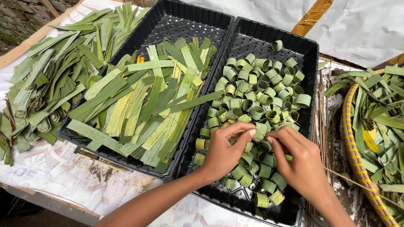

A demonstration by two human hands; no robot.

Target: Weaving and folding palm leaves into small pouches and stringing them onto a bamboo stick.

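Hands: left hand [225, 151] and right hand [296, 157] pinch one leaf ring [260, 133], fingers closed on it.
Around: rolled rings [261, 90] in the black tray [303, 54]; flat leaf strips [143, 105] beside.
Hidden: basket [351, 138] cut off.

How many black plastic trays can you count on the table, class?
2. The left tray holds flat green leaf strips; the right tray, touching it, holds rolled leaf rings, with both hands over it. None seems hidden.

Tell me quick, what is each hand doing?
Left hand: closed, pinching a small rolled green leaf ring.
Right hand: closed, pinching the same ring from the other side.
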